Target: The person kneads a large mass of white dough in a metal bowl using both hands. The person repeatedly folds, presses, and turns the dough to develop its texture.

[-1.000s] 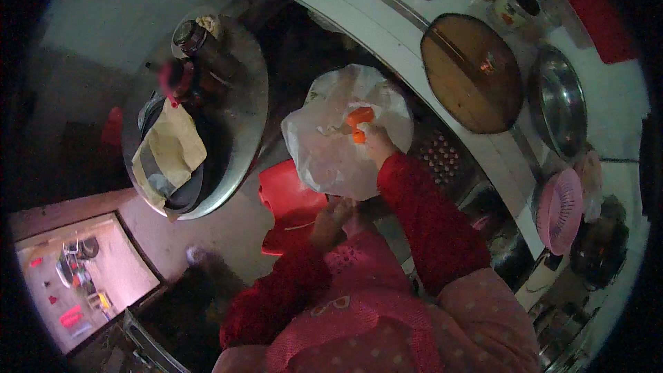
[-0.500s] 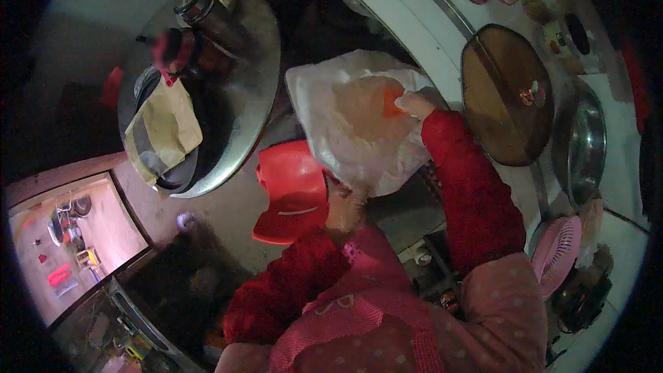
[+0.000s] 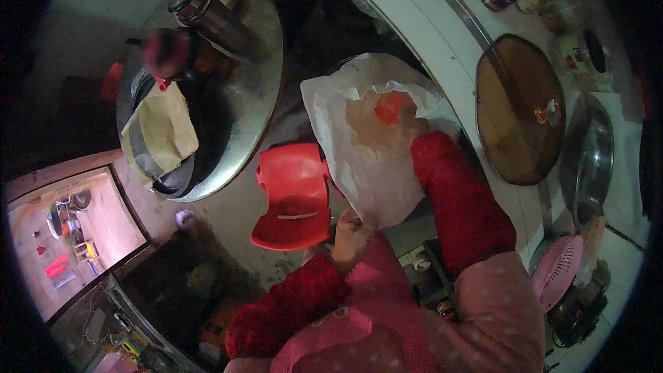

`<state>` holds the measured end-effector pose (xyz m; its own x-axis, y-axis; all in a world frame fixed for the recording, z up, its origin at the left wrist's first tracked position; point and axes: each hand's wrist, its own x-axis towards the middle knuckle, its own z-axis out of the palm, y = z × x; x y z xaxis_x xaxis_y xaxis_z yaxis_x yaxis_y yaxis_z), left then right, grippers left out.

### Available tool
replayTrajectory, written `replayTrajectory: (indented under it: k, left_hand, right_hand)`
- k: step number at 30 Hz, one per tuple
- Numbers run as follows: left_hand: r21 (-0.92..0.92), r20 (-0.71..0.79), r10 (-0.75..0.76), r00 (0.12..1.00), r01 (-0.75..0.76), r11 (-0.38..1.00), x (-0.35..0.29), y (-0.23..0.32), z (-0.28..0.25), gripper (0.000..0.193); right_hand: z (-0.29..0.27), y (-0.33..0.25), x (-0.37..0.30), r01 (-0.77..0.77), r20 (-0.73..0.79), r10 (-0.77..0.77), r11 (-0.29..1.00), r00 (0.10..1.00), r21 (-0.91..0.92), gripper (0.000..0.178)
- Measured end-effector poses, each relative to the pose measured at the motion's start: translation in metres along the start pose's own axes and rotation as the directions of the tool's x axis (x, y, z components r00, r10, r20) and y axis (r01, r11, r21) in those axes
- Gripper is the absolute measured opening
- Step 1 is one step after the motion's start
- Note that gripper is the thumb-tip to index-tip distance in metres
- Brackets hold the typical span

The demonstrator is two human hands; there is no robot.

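A large white plastic bag (image 3: 387, 186) gapes open in front of me, with brownish loose contents (image 3: 360, 121) inside. My right hand (image 3: 409, 123) reaches into its mouth, closed on an orange-red scoop or cup whose exact kind is unclear (image 3: 391, 106). That piece rests against the brown contents, and the fingers are partly in shadow. Down at the bag's near edge, my left hand (image 3: 353, 235) pinches the plastic. Both forearms wear dark red sleeves.
Left of the bag stands a small red plastic chair (image 3: 295, 193). A round metal table (image 3: 266, 62) holds a dark flask (image 3: 210, 17), a bowl of pale pieces and a yellowish cloth (image 3: 162, 131). Along the right counter are a brown lid (image 3: 519, 110), a metal basin (image 3: 587, 159) and a pink basket (image 3: 556, 273).
My right hand has gone deeper into the bag with the orange-red piece. My left hand has come nearer to me, drawing the bag's near edge down with it.
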<state>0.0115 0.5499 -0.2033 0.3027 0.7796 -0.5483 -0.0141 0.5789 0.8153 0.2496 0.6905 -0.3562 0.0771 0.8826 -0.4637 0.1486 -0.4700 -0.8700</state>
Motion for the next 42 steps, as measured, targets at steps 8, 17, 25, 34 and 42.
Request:
replayTrajectory:
  k: [8, 17, 25, 34, 42]
  left_hand:
    - [0.009, 0.019, 0.014, 1.000, -0.014, 1.000, 0.005, 0.001, 0.000, 0.020]
    - [0.149, -0.002, -0.045, 0.999, 0.045, 0.988, 0.006, -0.013, -0.020, 0.023]
    - [0.196, 0.033, 0.005, 0.999, -0.012, 0.980, 0.001, -0.008, -0.009, 0.018]
    - [0.036, 0.040, -0.215, 0.976, 0.214, 0.976, 0.005, -0.013, -0.014, 0.015]
    - [0.041, -0.030, -0.140, 0.990, 0.141, 0.989, 0.005, -0.012, -0.013, 0.011]
  right_hand:
    - [0.027, -0.001, 0.001, 0.154, 0.209, -0.090, 0.937, 0.974, -0.313, 0.035]
    - [0.071, -0.038, 0.017, 0.262, 0.146, -0.219, 0.741, 0.965, -0.618, 0.033]
    - [0.014, 0.060, -0.002, 0.134, 0.093, -0.110, 0.938, 0.990, -0.319, 0.041]
    - [0.010, 0.034, -0.049, 0.195, 0.045, -0.211, 0.953, 0.977, 0.230, 0.035]
    - [-0.031, -0.067, -0.190, 0.237, 0.040, -0.251, 0.834, 0.967, -0.499, 0.047]
